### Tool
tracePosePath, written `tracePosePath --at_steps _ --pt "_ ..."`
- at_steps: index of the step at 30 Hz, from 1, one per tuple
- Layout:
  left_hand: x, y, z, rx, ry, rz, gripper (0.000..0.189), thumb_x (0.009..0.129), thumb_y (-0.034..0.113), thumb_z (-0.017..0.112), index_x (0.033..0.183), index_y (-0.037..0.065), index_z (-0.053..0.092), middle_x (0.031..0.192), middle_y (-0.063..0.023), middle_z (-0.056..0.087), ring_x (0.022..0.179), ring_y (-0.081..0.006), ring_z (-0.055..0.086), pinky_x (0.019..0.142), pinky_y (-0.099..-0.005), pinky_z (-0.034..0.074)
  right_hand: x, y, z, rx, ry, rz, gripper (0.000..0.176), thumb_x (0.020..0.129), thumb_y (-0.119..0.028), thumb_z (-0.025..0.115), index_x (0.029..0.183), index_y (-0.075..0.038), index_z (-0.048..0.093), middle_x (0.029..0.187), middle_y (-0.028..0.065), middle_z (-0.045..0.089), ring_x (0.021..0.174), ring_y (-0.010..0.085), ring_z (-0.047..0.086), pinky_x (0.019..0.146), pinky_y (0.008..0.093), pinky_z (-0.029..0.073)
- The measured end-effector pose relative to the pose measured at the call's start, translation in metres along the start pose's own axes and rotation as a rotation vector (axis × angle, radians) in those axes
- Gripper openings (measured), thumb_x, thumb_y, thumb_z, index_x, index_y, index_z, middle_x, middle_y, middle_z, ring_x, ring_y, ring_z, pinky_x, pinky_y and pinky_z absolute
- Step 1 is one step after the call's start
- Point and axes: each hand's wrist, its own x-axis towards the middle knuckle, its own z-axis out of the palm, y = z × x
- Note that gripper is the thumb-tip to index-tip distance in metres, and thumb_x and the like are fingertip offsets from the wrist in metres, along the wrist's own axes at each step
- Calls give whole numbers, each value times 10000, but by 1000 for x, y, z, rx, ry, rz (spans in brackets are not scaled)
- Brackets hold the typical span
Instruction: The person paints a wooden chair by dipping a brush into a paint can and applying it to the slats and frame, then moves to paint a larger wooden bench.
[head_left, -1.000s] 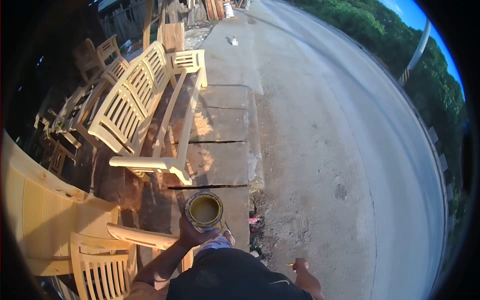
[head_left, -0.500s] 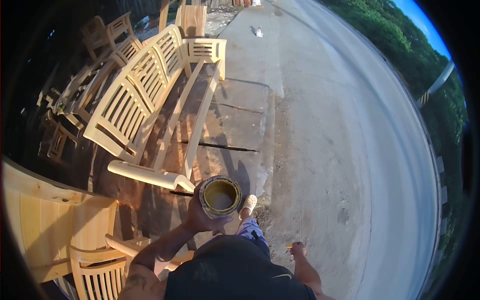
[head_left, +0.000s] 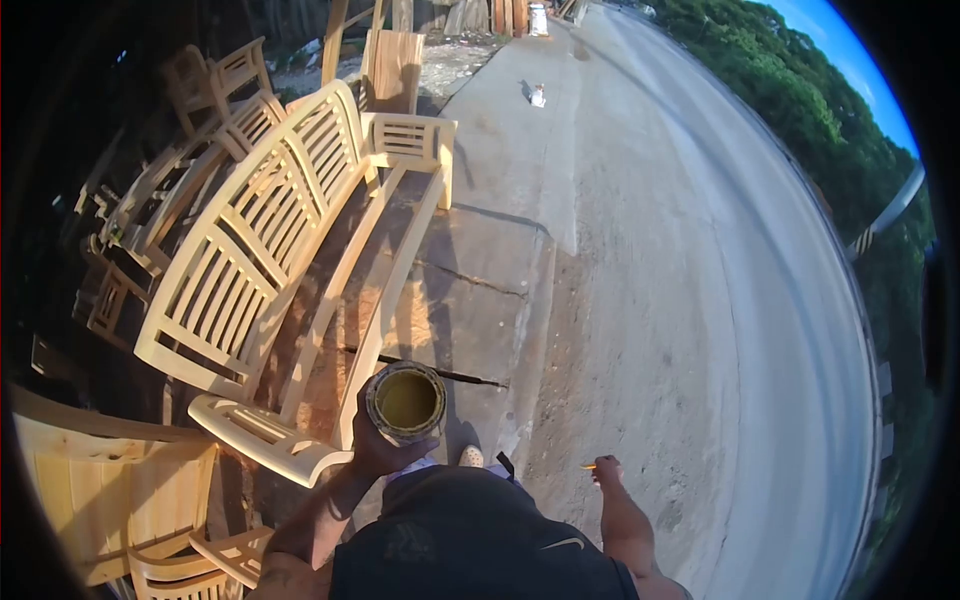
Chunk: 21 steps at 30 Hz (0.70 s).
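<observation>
My left hand (head_left: pixel 388 452) is wrapped around an open can (head_left: pixel 405 402) with a stained rim and a yellowish-brown inside. It is held upright in front of my body. My right hand (head_left: pixel 608 470) hangs out to the right, closed on a thin stick with an orange-yellow end (head_left: pixel 587 467); its kind is too small to make out. Ahead on the left stands a long, pale wooden bench (head_left: pixel 250 243) with a slatted back and open seat rails. Its near armrest (head_left: pixel 270 440) lies just left of the can.
A wooden panel (head_left: pixel 110 490) and a slatted chair (head_left: pixel 180 575) stand at lower left. More wooden chairs (head_left: pixel 240 80) are stacked behind the bench. Concrete pavement (head_left: pixel 640 330) borders a road (head_left: pixel 790 330) on the right. A small white shape (head_left: pixel 538 96) lies ahead.
The bench and pavement sit lower in view and the near armrest is farther left. The can has shifted a little left in view. Both hands keep their hold.
</observation>
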Motion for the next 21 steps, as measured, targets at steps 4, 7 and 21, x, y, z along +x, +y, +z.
tracePosePath --at_steps 4,7,21 --pt "92 -27 22 17 12 -1 1033 686 245 1012 1477 0 396 1336 -194 651 1248 -299 678 1058 -442 557 75 -172 1 23 18 -202 255 926 -251 631 1083 -78 733 760 92 722 590 179 677 523 354 557" --pt "160 -56 33 40 -3 40 1039 673 249 1016 1474 1 401 1341 -193 649 1249 -299 679 1055 -443 559 122 -263 26 -81 93 -353 266 922 -288 650 1068 -94 758 756 66 735 608 169 689 568 353 566" --pt "512 -194 70 -47 -121 141 1137 666 270 1015 1533 -35 345 1336 -218 665 1245 -325 686 1068 -448 559 236 -380 60 -46 91 29 239 917 -220 628 1076 -81 741 715 96 719 568 202 693 513 367 576"
